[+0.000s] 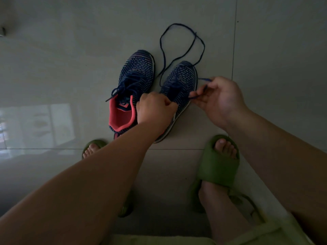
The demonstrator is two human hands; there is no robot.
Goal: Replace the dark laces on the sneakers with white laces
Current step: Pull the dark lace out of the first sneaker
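Two navy knit sneakers stand side by side on the tiled floor, toes pointing away from me. The left sneaker (133,82) has a coral lining and keeps its dark lace threaded. My left hand (155,108) grips the right sneaker (182,80) near its collar, fingers curled over the upper. My right hand (217,99) pinches the dark lace (198,97) at the shoe's right side. The rest of that lace (178,32) lies in long loose loops on the floor beyond the toes. No white lace is in view.
My feet in green slides (219,165) rest on the floor just behind the sneakers, one (95,144) partly hidden under my left forearm. Pale tiles with dark grout lines surround everything. A bright window reflection lies on the floor at the left.
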